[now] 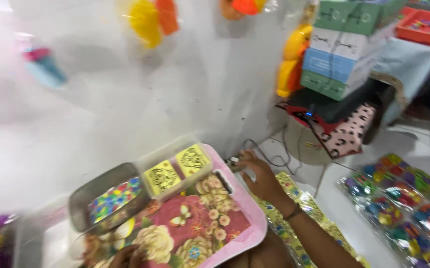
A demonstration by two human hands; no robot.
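The right hand (pixel 257 173) is stretched past the far right corner of the pink flowered tray (pixel 245 233), fingers loosely curled over a small plug (pixel 233 162) at the end of black cables (pixel 274 154); a firm grip cannot be told. Only the fingertips of the left hand (pixel 128 257) are seen, laid on the tray's near edge. A clear box of yellow cards (pixel 175 171) and a metal tin (pixel 107 197) occupy the tray's far side. Bare white floor lies beyond. Bagged colourful toys (pixel 398 203) crowd the right, stacked boxes (pixel 341 49) behind.
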